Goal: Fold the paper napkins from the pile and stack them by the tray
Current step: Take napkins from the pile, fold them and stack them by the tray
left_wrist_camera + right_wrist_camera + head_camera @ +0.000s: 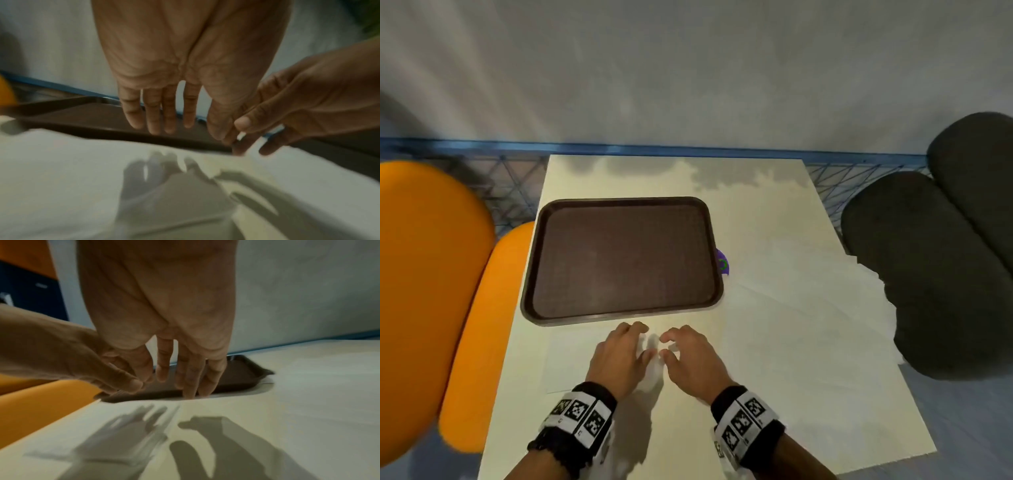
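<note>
Cream tabletop (774,219) carries a brown tray (619,202) at left; the napkin pile (825,301) lies spread at right, overhanging the edge. A white napkin (565,363) lies flat just before the tray. Left hand (618,356) and right hand (690,356) hover above it, fingers (152,116) loosely extended, holding nothing. Risk: thin paper may slide or crease crooked; pile may slip off.
</note>
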A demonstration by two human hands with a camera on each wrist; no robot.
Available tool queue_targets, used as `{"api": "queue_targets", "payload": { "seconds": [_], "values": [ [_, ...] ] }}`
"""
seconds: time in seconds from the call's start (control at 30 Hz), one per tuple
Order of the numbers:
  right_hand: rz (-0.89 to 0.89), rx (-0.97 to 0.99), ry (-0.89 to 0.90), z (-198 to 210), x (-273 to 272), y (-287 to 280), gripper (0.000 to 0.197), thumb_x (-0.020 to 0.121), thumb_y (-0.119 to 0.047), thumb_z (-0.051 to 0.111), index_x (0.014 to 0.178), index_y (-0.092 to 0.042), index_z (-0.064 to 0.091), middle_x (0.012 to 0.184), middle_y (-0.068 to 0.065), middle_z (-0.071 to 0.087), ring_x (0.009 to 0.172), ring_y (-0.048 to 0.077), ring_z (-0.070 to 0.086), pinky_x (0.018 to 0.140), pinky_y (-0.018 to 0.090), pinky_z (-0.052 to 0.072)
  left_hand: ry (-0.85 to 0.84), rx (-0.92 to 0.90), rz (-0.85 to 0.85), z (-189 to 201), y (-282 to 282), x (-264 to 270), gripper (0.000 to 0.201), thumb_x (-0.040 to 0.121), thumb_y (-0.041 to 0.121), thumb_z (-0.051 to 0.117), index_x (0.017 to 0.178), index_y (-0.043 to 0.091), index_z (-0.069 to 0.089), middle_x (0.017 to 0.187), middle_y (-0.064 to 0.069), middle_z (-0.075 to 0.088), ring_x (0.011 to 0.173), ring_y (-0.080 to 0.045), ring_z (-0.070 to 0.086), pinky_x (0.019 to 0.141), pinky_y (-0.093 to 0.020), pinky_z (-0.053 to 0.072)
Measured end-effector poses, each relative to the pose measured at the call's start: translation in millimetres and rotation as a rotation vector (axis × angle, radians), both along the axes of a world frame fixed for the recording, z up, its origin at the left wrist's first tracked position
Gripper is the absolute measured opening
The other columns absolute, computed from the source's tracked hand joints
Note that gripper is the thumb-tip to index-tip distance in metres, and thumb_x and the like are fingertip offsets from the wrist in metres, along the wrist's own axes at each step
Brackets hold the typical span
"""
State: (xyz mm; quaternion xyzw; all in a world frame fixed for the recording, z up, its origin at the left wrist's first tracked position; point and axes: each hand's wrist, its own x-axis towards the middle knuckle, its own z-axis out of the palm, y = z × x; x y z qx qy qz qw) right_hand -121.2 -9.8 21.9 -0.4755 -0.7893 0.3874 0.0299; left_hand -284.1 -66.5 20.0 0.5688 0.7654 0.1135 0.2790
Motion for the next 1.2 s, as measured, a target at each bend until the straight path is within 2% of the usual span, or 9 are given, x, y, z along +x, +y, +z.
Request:
{"api": "queue_targets", "payload": {
  "seconds": [0.13,0.23,0.4,0.53,0.73,0.93,1.0,1.13,1.2],
  "values": [
    [-0.252,-0.008,-0.091,-8,104,9,0.016,0.089,-0.035,0.051,0.085,-0.026,0.064,0.09,-0.007,0.071,0.084,0.015,0.066,0.077,0.035,0.054,-0.167,-0.03,-0.265,9,25,72,0.023,0.096,0.036,0.056,0.118,0.03,0.058,0.117,0.007,0.061,0.111,-0.016,0.057,0.092,-0.03,0.045],
    [-0.38,-0.015,-0.289,-15,178,14,0.016,0.094,-0.035,0.056,0.091,-0.022,0.065,0.098,-0.002,0.068,0.096,0.019,0.065,0.083,0.031,0.05,-0.158,-0.104,-0.425,3,38,124,0.032,0.099,0.041,0.051,0.129,0.029,0.053,0.127,0.007,0.055,0.12,-0.016,0.051,0.098,-0.029,0.038],
    [-0.603,-0.069,-0.21,6,235,54,0.015,0.094,-0.025,0.062,0.08,-0.021,0.067,0.09,-0.003,0.075,0.083,0.014,0.066,0.057,0.005,0.038,-0.062,-0.241,-0.582,-6,45,181,0.051,0.099,0.047,0.047,0.147,0.033,0.037,0.162,0.007,0.023,0.149,-0.015,0.022,0.119,-0.036,0.02],
    [-0.792,-0.075,-0.117,4,246,110,0.019,0.093,-0.03,0.065,0.101,-0.014,0.067,0.108,0.004,0.072,0.098,0.019,0.065,0.069,0.014,0.042,0.004,-0.367,-0.628,-22,37,194,0.057,0.098,0.048,0.047,0.151,0.036,0.032,0.167,0.008,-0.001,0.154,-0.018,0.001,0.122,-0.045,0.018],
    [-0.871,-0.293,-0.095,-14,231,158,0.091,0.084,-0.052,0.072,0.148,-0.005,0.028,0.148,0.016,0.044,0.132,0.037,0.048,0.105,0.044,0.044,-0.049,-0.38,-0.549,-37,38,190,0.056,0.095,0.049,0.047,0.148,0.042,0.035,0.166,0.013,0.003,0.154,-0.014,0.001,0.121,-0.047,0.021],
    [-0.769,-0.011,0.0,-13,233,153,0.013,0.091,-0.025,0.068,0.099,-0.017,0.062,0.102,0.004,0.069,0.101,0.026,0.064,0.085,0.032,0.049,-0.083,-0.348,-0.451,-37,37,197,0.051,0.094,0.045,0.052,0.144,0.041,0.042,0.165,0.016,0.01,0.153,-0.009,0.006,0.122,-0.045,0.021],
    [-0.687,0.04,0.149,10,237,147,0.019,0.088,-0.019,0.069,0.077,-0.019,0.054,0.072,-0.003,0.063,0.071,0.014,0.06,0.069,0.026,0.046,-0.112,-0.348,-0.413,-28,39,198,0.048,0.094,0.045,0.054,0.141,0.036,0.046,0.16,0.016,0.021,0.151,-0.009,0.017,0.121,-0.035,0.022],
    [-0.513,-0.149,0.445,77,254,122,0.007,0.091,-0.004,0.063,0.097,-0.003,0.061,0.091,0.016,0.067,0.085,0.028,0.067,0.068,0.023,0.052,-0.393,-0.154,-0.067,-1,46,190,0.043,0.075,0.067,0.064,0.108,0.041,0.062,0.116,0.017,0.065,0.108,0.001,0.06,0.096,-0.026,0.046],
    [-0.418,-0.203,0.534,111,263,106,0.024,0.094,0.004,0.056,0.109,-0.011,0.066,0.1,0.003,0.074,0.094,0.016,0.07,0.069,0.018,0.053,-0.588,-0.076,0.169,19,53,186,0.051,0.067,0.065,0.076,0.107,0.037,0.063,0.107,0.011,0.07,0.097,0.0,0.066,0.085,-0.022,0.05]
  ]
}}
